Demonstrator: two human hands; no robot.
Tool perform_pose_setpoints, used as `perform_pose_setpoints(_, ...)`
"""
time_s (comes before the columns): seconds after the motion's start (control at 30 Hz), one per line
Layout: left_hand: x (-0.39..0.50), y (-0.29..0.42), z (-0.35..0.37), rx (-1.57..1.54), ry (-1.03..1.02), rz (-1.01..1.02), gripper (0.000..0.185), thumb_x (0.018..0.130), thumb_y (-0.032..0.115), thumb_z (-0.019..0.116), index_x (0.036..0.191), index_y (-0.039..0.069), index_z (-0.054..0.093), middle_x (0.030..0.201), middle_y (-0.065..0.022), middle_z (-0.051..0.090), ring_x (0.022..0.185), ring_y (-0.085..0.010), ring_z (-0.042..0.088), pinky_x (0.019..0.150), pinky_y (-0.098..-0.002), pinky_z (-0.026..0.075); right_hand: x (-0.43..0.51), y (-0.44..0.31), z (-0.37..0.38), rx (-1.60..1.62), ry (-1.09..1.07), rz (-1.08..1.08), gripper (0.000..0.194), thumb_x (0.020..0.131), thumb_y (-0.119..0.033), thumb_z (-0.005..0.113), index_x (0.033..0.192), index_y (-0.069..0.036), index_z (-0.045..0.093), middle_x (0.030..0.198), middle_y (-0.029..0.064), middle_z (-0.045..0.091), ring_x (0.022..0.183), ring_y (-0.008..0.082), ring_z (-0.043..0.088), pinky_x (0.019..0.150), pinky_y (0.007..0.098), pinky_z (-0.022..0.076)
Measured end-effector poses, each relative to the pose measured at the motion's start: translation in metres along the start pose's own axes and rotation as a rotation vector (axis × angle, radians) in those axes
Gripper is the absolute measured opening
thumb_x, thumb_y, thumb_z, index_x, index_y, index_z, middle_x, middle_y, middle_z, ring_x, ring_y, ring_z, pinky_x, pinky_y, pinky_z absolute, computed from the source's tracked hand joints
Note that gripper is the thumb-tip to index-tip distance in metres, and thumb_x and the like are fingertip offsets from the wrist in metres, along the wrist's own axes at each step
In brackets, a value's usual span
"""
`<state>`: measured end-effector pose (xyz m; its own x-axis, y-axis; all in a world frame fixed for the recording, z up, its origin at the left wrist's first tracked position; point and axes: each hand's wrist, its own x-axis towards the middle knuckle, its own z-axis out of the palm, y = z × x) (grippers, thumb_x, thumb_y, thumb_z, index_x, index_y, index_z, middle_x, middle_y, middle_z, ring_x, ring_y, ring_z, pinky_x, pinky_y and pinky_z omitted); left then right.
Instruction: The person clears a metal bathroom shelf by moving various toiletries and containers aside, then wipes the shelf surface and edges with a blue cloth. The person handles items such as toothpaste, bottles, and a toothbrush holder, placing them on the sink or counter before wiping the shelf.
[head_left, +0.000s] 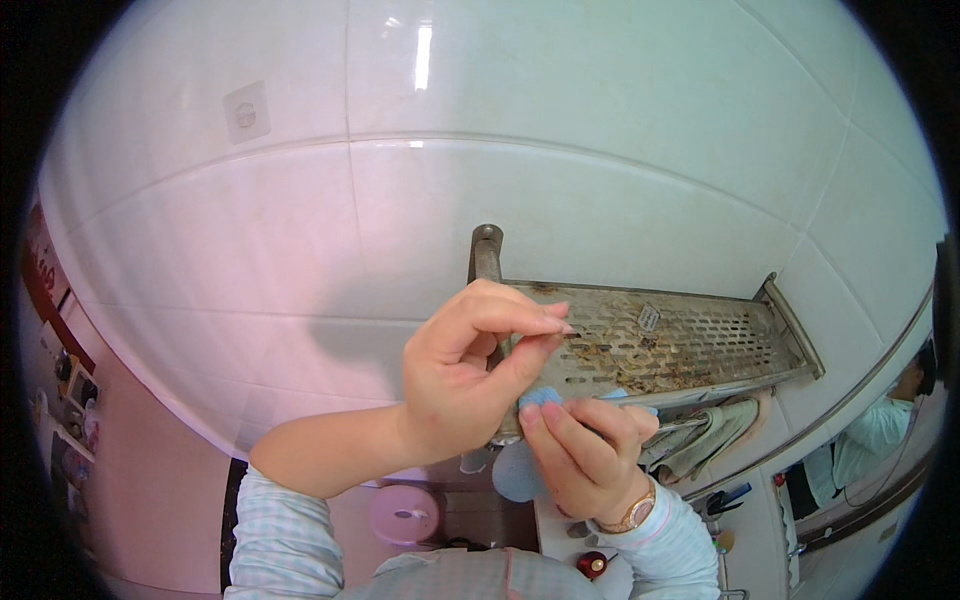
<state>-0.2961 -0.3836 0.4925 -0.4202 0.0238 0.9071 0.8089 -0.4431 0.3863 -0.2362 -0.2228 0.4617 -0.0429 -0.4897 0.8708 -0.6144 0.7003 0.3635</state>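
A perforated metal wall shelf (720, 330) stretches ahead of me, stained with yellow and brown residue around its slots. Over its left end, my left hand (469, 367) is raised with thumb and fingertips brought together. Whether something small is pinched there cannot be made out. My right hand (600, 450), with a watch at the wrist, grips a light blue cloth (539, 397) at the shelf's front left corner. Part of the cloth hangs beneath the hand. A small label (649, 318) with writing lies on the shelf's surface. The left end bracket (486, 251) is partly covered by my left hand.
Towels (716, 435) hang from a rail under the shelf. White wall tiles (600, 97) rise behind it. At right, a mirror (862, 427) reflects a person. Below are a pink round plastic object (405, 514) and a dark red bottle (592, 564).
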Motion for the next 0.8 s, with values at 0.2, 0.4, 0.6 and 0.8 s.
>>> perform_pose_setpoints(0.2,-0.002,-0.001,-0.001,-0.004,0.009,-0.025,0.021,0.09,-0.016,0.063,0.106,-0.003,0.065,0.106,-0.0121,0.062,0.103,-0.0202,0.065,0.09,-0.0314,0.055,-0.013,0.024,-0.025,0.109,-0.161,-0.184,0.036,0.068,-0.008,0.079,0.104,-0.01,0.077,0.116,-0.0024,0.063,0.097,0.0153,0.06,0.072,0.0329,0.036)
perform_pose_setpoints(0.4,-0.002,0.0,-0.004,0.086,-0.004,-0.052,0.023,0.089,-0.016,0.062,0.106,0.0,0.066,0.104,-0.0118,0.064,0.099,-0.0189,0.065,0.091,-0.0333,0.055,-0.001,0.014,-0.043,0.131,0.177,0.192,0.038,0.065,-0.007,0.084,0.1,-0.018,0.076,0.098,-0.0039,0.056,0.087,0.0192,0.057,0.072,0.0345,0.0412)
perform_pose_setpoints(0.6,0.007,0.008,-0.006,0.295,-0.135,0.111,0.023,0.087,-0.018,0.062,0.101,0.0,0.065,0.097,-0.0134,0.065,0.09,-0.0234,0.068,0.091,-0.0426,0.059,0.01,-0.004,-0.019,0.033,-0.088,0.167,0.035,0.084,-0.019,0.06,0.117,-0.008,0.068,0.114,0.0064,0.064,0.098,0.0218,0.061,0.08,0.0402,0.0409)
perform_pose_setpoints(0.8,0.007,0.005,-0.003,0.121,-0.129,-0.055,0.023,0.086,-0.02,0.06,0.097,0.0,0.063,0.095,-0.0131,0.063,0.09,-0.0244,0.068,0.088,-0.0413,0.06,-0.062,0.1,-0.091,-0.289,-0.148,0.451,0.019,0.084,-0.01,0.061,0.102,-0.011,0.068,0.101,0.0057,0.065,0.1,0.026,0.058,0.086,0.0425,0.0368)
